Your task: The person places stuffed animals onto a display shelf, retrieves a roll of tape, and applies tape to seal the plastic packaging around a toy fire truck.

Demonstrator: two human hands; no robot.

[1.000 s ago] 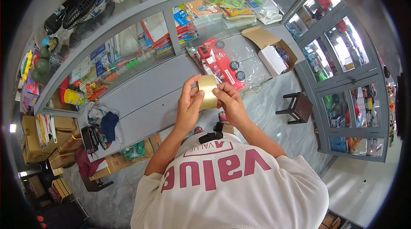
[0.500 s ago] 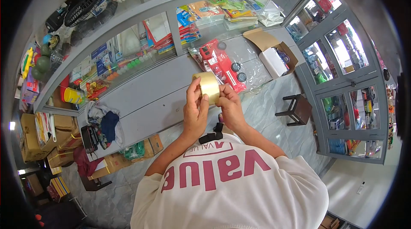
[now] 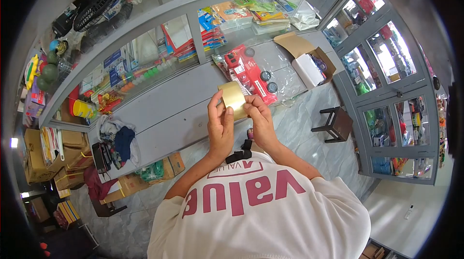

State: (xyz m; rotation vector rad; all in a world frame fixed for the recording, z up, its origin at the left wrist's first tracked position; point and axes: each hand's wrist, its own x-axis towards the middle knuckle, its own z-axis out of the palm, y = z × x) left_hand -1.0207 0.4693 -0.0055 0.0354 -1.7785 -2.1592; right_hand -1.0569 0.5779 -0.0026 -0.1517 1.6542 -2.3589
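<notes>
A wide roll of clear yellowish packing tape (image 3: pixel 234 98) is held up between my two hands. My left hand (image 3: pixel 220 126) grips its left side, with the thumb on the tape's outer face. The fingers of my right hand (image 3: pixel 260 121) are pinched at the roll's right edge. Just beyond the roll lies a red toy truck (image 3: pixel 249 74) with black wheels, on its side in a clear plastic bag (image 3: pixel 285 68) on the grey bench (image 3: pixel 164 114).
An open cardboard box (image 3: pixel 326 63) with a white box in it stands right of the truck. Glass shelves (image 3: pixel 145 60) with stationery rise behind the bench. A bundle of clothes (image 3: pixel 123 143) lies at the left end. A dark stool (image 3: pixel 333 124) stands on the floor at right.
The tape roll has turned in my hands, so its broad shiny face shows more. My hands have barely shifted; the truck and bag stay put.
</notes>
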